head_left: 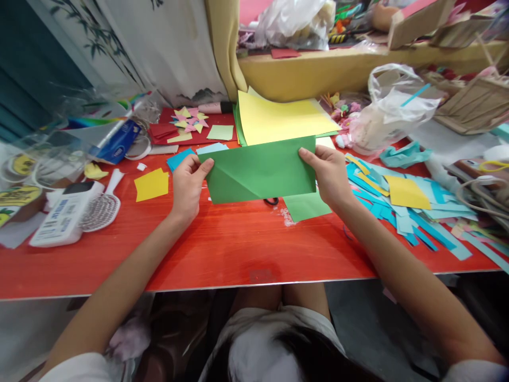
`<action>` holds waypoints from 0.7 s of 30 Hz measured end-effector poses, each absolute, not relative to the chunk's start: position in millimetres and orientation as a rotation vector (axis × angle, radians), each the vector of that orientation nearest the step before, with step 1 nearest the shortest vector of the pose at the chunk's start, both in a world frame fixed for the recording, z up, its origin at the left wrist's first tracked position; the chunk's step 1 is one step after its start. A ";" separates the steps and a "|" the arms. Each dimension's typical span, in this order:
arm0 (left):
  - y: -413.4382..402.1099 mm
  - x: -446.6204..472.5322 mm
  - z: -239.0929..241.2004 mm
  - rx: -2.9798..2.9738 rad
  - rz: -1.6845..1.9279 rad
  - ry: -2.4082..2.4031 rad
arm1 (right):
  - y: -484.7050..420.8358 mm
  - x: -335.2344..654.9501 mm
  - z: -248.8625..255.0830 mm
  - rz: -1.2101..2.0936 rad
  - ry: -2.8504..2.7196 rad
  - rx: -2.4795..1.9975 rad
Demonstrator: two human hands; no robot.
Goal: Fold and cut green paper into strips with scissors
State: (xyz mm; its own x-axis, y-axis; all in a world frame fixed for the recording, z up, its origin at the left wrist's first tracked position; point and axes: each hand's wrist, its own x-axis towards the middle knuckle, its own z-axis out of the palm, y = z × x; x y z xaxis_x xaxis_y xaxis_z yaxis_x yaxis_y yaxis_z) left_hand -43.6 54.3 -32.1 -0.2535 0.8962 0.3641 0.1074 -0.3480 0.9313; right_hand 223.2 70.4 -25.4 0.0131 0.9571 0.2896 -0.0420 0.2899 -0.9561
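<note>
A wide strip of green paper (262, 170) is held up above the red table, with a diagonal crease across its lower left part. My left hand (187, 183) pinches its left edge, thumb in front and fingers behind. At the other end, my right hand (328, 172) grips the upper right corner the same way. Behind and below the strip lies a lighter green piece of paper (307, 206), partly covered. A dark loop (271, 201) peeks out under the strip's lower edge; the rest of it is hidden.
Yellow sheets (282, 116) are stacked at the back of the red table (222, 249). Blue paper strips (417, 223) pile up at right, near a plastic bag (397, 111). On the left are a hairbrush (101, 209), a white bottle (66, 215) and yellow squares (151, 184).
</note>
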 end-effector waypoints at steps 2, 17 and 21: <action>54.1 -43.5 -31.7 1.384 1.665 1.253 | 69.7 222.9 -24.4 1.000 -1.296 -0.970; 55.3 -44.4 -33.3 1.395 1.655 1.264 | 67.4 222.2 -22.3 1.015 -1.248 -1.009; 55.6 -44.7 -34.1 1.406 1.655 1.279 | 68.1 222.8 -23.1 0.950 -1.262 -1.052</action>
